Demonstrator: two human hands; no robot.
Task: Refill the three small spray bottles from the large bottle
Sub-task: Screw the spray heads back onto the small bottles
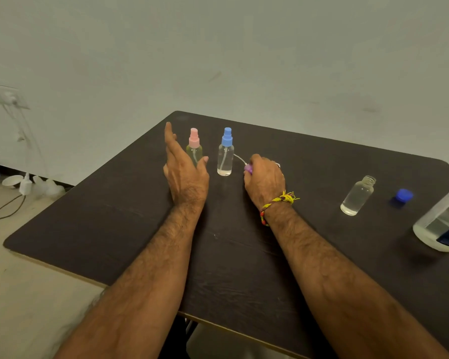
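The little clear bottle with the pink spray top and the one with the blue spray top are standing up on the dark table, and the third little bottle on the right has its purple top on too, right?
Not quite. In the head view, the third small clear bottle stands open with no top. The purple spray top is gripped in the right hand. The pink-topped and blue-topped bottles do stand upright on the dark table.

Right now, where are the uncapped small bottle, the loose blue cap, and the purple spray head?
uncapped small bottle (pixel 357 196), head view, on its clear body.
loose blue cap (pixel 402 196), head view, on its top.
purple spray head (pixel 248 168), head view, on the part showing beside the right hand (pixel 265 181).
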